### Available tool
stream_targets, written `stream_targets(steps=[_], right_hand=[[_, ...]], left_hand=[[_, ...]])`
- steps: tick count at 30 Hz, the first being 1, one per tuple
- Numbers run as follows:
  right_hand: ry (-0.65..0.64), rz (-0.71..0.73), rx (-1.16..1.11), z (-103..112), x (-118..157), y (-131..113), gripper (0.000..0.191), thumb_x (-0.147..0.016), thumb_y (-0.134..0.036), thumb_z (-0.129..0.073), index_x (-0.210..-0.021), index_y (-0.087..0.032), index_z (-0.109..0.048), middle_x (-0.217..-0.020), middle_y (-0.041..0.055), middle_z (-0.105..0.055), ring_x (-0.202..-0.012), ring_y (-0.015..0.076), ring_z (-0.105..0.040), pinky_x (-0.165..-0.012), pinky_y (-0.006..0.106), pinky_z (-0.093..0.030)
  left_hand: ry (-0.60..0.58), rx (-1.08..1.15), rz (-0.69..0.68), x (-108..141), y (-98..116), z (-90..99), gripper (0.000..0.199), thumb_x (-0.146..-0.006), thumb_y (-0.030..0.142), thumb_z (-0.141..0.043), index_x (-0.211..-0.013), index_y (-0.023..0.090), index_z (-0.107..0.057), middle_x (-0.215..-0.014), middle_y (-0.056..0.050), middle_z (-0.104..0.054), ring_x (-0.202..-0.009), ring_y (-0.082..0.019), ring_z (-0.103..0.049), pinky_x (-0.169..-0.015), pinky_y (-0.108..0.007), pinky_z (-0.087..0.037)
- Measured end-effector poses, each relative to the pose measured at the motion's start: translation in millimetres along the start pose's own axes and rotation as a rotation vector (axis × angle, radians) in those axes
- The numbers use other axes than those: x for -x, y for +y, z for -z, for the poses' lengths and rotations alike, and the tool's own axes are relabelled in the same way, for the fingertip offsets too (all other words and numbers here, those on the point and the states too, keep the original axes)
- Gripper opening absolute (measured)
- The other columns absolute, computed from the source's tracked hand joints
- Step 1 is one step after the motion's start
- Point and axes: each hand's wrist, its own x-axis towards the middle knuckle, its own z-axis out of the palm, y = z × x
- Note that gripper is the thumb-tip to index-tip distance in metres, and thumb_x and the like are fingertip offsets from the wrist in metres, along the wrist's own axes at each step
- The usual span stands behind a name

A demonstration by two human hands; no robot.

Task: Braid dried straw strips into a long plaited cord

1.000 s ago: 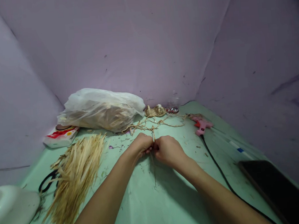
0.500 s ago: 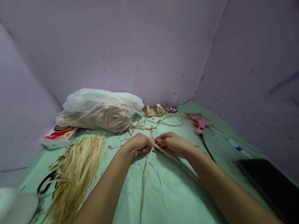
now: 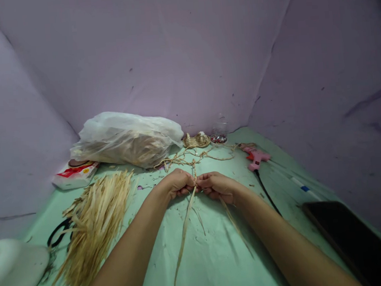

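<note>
— Shifted beside the braided cord [image 3: 194, 172]: right hand [image 3: 216, 186], closer in, pinching a loose strip [image 3: 233, 223]. Left hand?
— Left hand [image 3: 180, 182]: gripping the cord's lower end, over the worktop [image 3: 211, 271]. Advisable: even tension, strip kept flat, crossing held firm.

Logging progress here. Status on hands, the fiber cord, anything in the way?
Left hand and right hand pinching fiber cord. Loose strands trailing toward wearer. Pink glue gun off right, apart from hands.

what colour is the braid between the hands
The braid is pale straw-tan, as seen in the head view.
</note>
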Motion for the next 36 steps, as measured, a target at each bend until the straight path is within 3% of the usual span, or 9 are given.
stream_targets(steps=[6, 13, 22, 24, 29, 34, 36], right_hand=[[0.145, 0.06, 0.092, 0, -5, 5, 0.005, -0.066, -0.014, -0.056, -0.064, -0.013, -0.052, -0.045, -0.0047, -0.048, -0.029, 0.0013, -0.023, -0.029, 0.016, -0.01], [0.233, 0.091, 0.221, -1, -5, 5, 0.005, -0.061, -0.016, -0.056, -0.058, -0.012, -0.056, -0.04, -0.0056, -0.047, -0.029, 0.0022, -0.022, -0.032, 0.02, -0.011], [0.251, 0.102, 0.22, 4, -8, 8, 0.004, -0.057, -0.016, -0.057, -0.056, -0.013, -0.057, -0.041, -0.0047, -0.047, -0.032, 0.0031, -0.021, -0.033, 0.02, -0.011], [0.26, 0.103, 0.228, 3, -7, 7, 0.004, -0.057, -0.016, -0.057, -0.054, -0.013, -0.057, -0.04, -0.0047, -0.046, -0.032, 0.0032, -0.021, -0.033, 0.021, -0.01], [0.274, 0.077, 0.244, 0, -3, 5, 0.005, -0.058, -0.016, -0.056, -0.055, -0.013, -0.056, -0.041, -0.0042, -0.047, -0.031, 0.0029, -0.022, -0.033, 0.02, -0.011], [0.27, 0.064, 0.237, 2, -5, 8, 0.007, -0.058, -0.019, -0.058, -0.057, -0.012, -0.056, -0.042, -0.0039, -0.046, -0.031, 0.0026, -0.022, -0.033, 0.02, -0.011], [0.258, 0.06, 0.229, 3, -6, 8, 0.008, -0.059, -0.02, -0.058, -0.058, -0.012, -0.056, -0.042, -0.0035, -0.046, -0.031, 0.0025, -0.022, -0.032, 0.02, -0.011]], left_hand=[[0.004, -0.035, -0.033, 2, 1, -0.1, 0.006, -0.05, 0.013, -0.046, -0.046, 0.015, -0.042, -0.036, 0.006, -0.03, -0.03, -0.005, -0.026, -0.032, -0.019, -0.015], [0.138, -0.308, 0.057, 11, 18, -3.2, 0.008, -0.055, 0.01, -0.049, -0.055, 0.01, -0.057, -0.04, 0.0, -0.047, -0.031, -0.007, -0.032, -0.033, -0.02, -0.022], [0.07, -0.385, 0.054, 22, 11, 39.5, 0.009, -0.059, 0.019, -0.058, -0.06, 0.011, -0.062, -0.049, -0.002, -0.056, -0.034, -0.006, -0.034, -0.035, -0.019, -0.022], [0.147, -0.363, 0.041, 24, 12, 47.2, 0.01, -0.059, 0.021, -0.059, -0.063, 0.012, -0.062, -0.054, -0.003, -0.058, -0.036, -0.006, -0.035, -0.036, -0.019, -0.024], [0.48, -0.35, 0.046, 41, 25, 70.5, 0.007, -0.062, 0.019, -0.058, -0.064, 0.013, -0.061, -0.052, -0.001, -0.055, -0.037, -0.005, -0.035, -0.037, -0.018, -0.024], [0.777, -0.565, 0.139, 79, 22, 116.9, 0.004, -0.058, 0.016, -0.059, -0.06, 0.013, -0.06, -0.046, 0.0, -0.05, -0.042, -0.009, -0.042, -0.041, -0.019, -0.028], [0.837, -0.582, 0.199, 93, 16, 133.0, 0.006, -0.057, 0.017, -0.059, -0.061, 0.014, -0.06, -0.048, -0.001, -0.051, -0.044, -0.011, -0.045, -0.043, -0.02, -0.031]])
